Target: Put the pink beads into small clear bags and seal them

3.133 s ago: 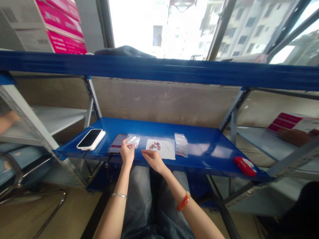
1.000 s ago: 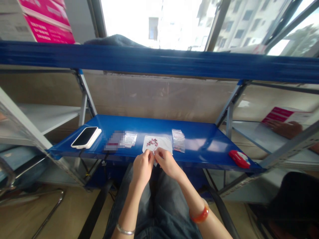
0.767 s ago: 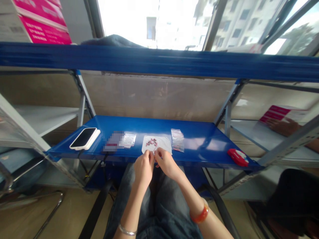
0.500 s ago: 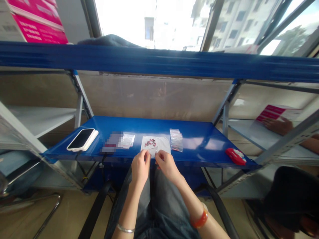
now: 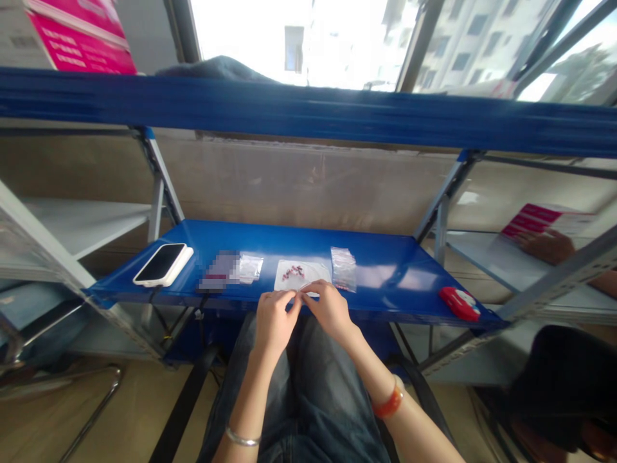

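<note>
My left hand (image 5: pixel 272 318) and my right hand (image 5: pixel 328 310) meet at the front edge of the blue shelf (image 5: pixel 395 276), fingertips pinched together on a small clear plastic bag (image 5: pixel 307 289) held between them. Just beyond lies a white sheet (image 5: pixel 315 271) with a cluster of small red pieces (image 5: pixel 292 272) on it. A stack of clear bags (image 5: pixel 344 269) sits to its right, and another small clear bag (image 5: pixel 250 268) lies to its left.
A phone on a white power bank (image 5: pixel 162 264) lies at the shelf's left end, a second phone (image 5: pixel 219 272) beside it. A red case (image 5: pixel 459 303) sits at the right end. Another person's hand (image 5: pixel 549 245) rests on the right-hand shelf. Pink boxes (image 5: pixel 81 38) stand top left.
My left hand has left the bag by the phone and come to the middle. Both hands now pinch a small clear bag at the shelf's front edge.
</note>
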`<state>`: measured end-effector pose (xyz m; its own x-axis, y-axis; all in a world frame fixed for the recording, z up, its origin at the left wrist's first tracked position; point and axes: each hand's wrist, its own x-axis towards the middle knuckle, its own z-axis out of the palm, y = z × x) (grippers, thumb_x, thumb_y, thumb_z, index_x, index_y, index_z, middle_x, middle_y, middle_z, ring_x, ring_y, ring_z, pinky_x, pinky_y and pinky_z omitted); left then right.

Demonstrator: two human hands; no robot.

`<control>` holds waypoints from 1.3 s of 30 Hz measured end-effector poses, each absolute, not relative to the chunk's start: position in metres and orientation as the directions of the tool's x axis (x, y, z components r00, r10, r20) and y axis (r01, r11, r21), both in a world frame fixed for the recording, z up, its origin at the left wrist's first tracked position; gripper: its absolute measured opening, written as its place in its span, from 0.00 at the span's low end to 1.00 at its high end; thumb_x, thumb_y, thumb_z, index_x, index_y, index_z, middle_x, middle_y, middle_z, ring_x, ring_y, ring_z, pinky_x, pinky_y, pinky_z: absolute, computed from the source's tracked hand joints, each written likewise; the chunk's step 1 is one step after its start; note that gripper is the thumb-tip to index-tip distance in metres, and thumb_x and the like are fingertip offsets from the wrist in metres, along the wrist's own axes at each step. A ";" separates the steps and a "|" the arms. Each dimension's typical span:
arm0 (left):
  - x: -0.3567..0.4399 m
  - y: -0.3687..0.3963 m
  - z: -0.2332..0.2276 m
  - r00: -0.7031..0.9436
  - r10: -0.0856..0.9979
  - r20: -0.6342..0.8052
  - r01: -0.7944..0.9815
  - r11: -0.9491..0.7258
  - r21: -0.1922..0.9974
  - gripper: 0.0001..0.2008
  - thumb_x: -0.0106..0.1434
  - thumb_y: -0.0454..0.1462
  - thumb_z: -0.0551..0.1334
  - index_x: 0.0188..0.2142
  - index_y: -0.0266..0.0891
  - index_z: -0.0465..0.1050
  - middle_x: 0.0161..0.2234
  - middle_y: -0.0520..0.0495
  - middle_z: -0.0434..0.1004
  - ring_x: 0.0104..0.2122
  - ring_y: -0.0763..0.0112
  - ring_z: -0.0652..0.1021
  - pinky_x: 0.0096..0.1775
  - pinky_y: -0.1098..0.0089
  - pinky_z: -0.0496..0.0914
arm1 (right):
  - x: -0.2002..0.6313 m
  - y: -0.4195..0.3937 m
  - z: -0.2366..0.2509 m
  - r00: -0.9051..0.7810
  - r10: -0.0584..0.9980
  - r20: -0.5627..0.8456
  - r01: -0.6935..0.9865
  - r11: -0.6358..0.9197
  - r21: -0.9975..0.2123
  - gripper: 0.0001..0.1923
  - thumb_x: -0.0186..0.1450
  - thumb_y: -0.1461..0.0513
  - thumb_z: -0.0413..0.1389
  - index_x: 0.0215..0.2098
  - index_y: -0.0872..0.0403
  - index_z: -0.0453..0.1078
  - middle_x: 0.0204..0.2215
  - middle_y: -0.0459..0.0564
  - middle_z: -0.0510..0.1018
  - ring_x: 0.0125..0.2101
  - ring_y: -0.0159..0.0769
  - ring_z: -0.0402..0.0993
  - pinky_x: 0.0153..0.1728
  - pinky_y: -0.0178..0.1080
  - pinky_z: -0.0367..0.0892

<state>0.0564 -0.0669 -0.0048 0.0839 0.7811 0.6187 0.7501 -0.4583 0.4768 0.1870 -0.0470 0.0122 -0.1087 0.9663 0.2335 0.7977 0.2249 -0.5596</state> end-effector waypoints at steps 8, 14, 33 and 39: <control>0.036 -0.065 -0.005 0.142 0.830 0.539 0.617 -0.500 0.608 0.17 0.56 0.32 0.60 0.46 0.41 0.68 0.47 0.43 0.74 0.48 0.61 0.73 0.48 0.61 0.65 | 0.202 -0.035 0.014 -0.268 0.946 0.182 0.765 0.324 -0.557 0.16 0.53 0.55 0.62 0.40 0.48 0.75 0.43 0.50 0.76 0.43 0.43 0.71 0.39 0.39 0.65; 0.024 -0.064 -0.013 0.244 0.870 0.429 0.598 -0.484 0.639 0.35 0.48 0.36 0.68 0.56 0.46 0.60 0.56 0.43 0.65 0.57 0.55 0.65 0.56 0.56 0.57 | 0.203 -0.029 0.017 -0.501 0.842 0.197 0.580 0.496 -0.646 0.15 0.50 0.59 0.63 0.38 0.50 0.77 0.37 0.48 0.79 0.37 0.37 0.73 0.38 0.36 0.65; 0.032 -0.067 -0.006 0.157 0.840 0.520 0.551 -0.511 0.659 0.27 0.48 0.40 0.68 0.48 0.40 0.69 0.42 0.44 0.76 0.44 0.60 0.74 0.49 0.61 0.65 | 0.203 -0.020 0.035 -0.584 0.794 0.166 0.417 0.469 -0.779 0.09 0.53 0.67 0.55 0.28 0.55 0.78 0.20 0.43 0.77 0.22 0.28 0.67 0.23 0.29 0.59; 0.033 -0.070 0.005 0.164 0.860 0.484 0.461 -0.500 0.733 0.21 0.50 0.38 0.66 0.44 0.40 0.70 0.41 0.45 0.76 0.41 0.62 0.75 0.45 0.65 0.68 | 0.206 -0.014 0.038 -0.639 0.753 0.154 0.399 0.497 -0.771 0.11 0.52 0.68 0.54 0.29 0.53 0.78 0.23 0.43 0.78 0.24 0.29 0.70 0.25 0.29 0.61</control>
<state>0.0327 -0.0699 0.0047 0.1636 0.8597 0.4839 0.4606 -0.5003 0.7332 0.2057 -0.0140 0.0381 -0.6391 0.7535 0.1544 0.3992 0.4965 -0.7707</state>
